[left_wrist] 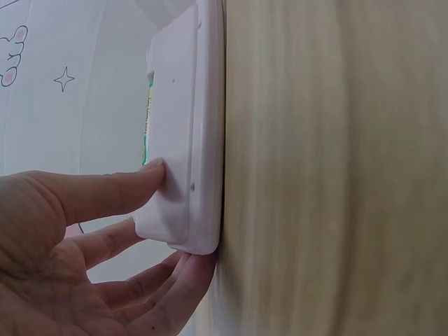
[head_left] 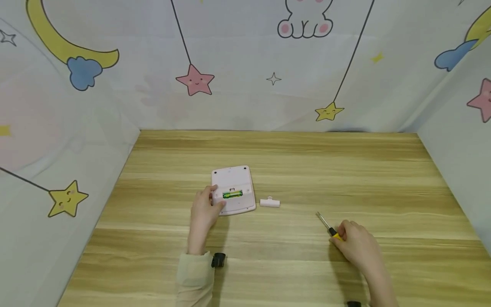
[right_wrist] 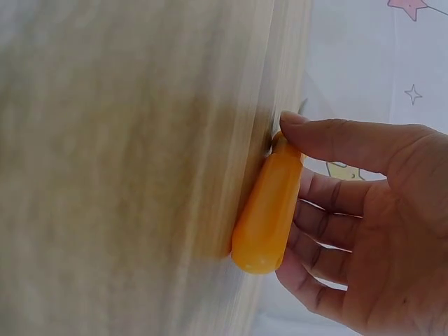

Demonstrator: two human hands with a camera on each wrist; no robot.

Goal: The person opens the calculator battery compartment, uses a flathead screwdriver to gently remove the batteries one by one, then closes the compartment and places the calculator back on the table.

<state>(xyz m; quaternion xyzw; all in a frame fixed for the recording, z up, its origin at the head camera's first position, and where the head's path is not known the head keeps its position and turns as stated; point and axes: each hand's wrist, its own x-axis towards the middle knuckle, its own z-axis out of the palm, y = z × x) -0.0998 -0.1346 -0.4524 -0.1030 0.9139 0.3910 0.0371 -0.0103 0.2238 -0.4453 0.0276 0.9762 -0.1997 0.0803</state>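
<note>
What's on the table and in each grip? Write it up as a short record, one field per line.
Surface: wooden table
Left grip: holds the pale pink device at its left edge, thumb on its upturned face
Right grip: holds the screwdriver by its yellow handle
Battery: green, in the device's open slot
Cover: off, lying just right of the device
Screwdriver direction: tip points away from the person; whether it touches the table, cannot tell
Backdrop: white cloth printed with stars and clouds

Wood-grain table (head_left: 307, 166), white printed cloth backdrop (head_left: 238, 42), yellow crescent (head_left: 55, 42), blue cloud (head_left: 82, 73), pink star (head_left: 194, 81)
</note>
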